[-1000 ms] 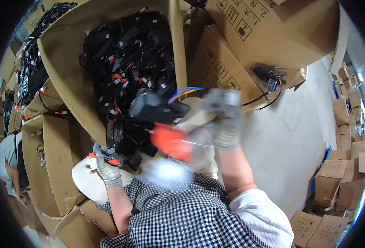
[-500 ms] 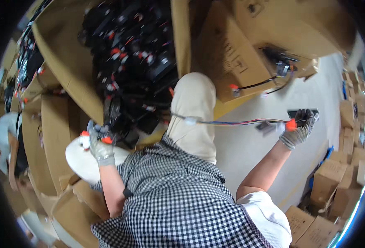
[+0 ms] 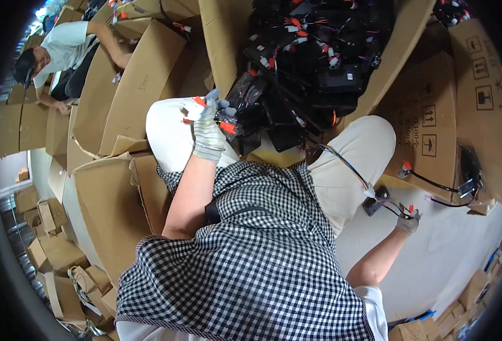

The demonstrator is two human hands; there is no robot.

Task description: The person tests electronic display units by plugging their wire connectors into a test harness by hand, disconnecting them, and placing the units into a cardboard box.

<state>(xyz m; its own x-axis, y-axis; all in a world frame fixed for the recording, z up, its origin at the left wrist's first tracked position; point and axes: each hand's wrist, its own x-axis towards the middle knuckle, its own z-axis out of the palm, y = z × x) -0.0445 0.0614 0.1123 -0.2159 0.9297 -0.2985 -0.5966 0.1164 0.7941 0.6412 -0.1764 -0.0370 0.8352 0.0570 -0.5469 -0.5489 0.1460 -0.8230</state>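
My left hand [image 3: 208, 133], in a pale glove with grey fingertips, is closed around white and red plug connectors [image 3: 227, 126] over my left knee. Red and white ends stick out on both sides of it. Low on the right, my gloved right hand [image 3: 409, 223] grips a wire harness [image 3: 350, 169] near a red connector [image 3: 411, 208]. Its coloured wires run over my right knee toward the large carton. A small dark box-shaped part [image 3: 372, 203] is beside the harness, close to the right hand. Its attachment cannot be made out.
Ahead is a large open carton [image 3: 396, 71] heaped with black devices [image 3: 337, 79] and connectors. Another black cabled device [image 3: 468, 184] rests by the cartons at right. Open cartons [image 3: 106, 213] flank my left side. A co-worker [image 3: 63, 48] leans over boxes at far left.
The view has swung left, bringing the co-worker further into sight. My right hand is now lower beside my right knee, still gripping wires. My left hand keeps its connectors.
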